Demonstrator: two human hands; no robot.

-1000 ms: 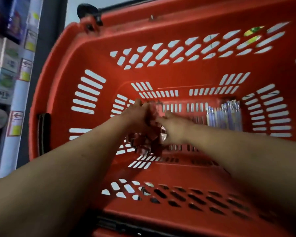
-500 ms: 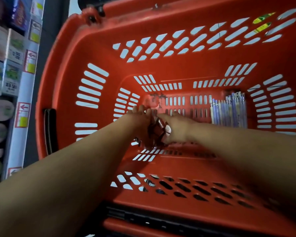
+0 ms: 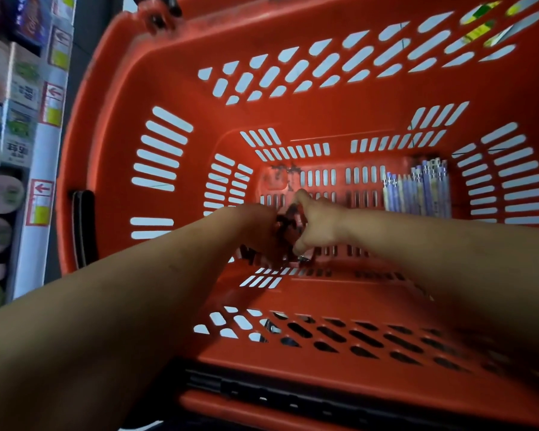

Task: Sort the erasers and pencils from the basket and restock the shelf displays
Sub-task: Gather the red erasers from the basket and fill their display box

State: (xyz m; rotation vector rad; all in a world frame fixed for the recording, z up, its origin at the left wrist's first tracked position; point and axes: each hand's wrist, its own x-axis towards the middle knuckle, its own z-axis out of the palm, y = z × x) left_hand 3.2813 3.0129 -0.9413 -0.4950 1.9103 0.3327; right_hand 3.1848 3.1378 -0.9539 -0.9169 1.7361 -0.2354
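The person was at the gathering step, both hands deep in the red basket [image 3: 175, 88]. The right hand [image 3: 319, 227] had its fingers [image 3: 299, 245] curled round a clump of small packets [image 3: 288, 223], probably the erasers, thumb lifted. The left hand [image 3: 257, 231] pressed in from the other side; I could not tell how its fingers lay. The pencils [image 3: 417, 191] lay bundled on the basket floor, well apart to the right. Next would likely be lifting the clump out without spilling any. Against half a second before, the hands had closed tighter together; the pencils had not shifted.
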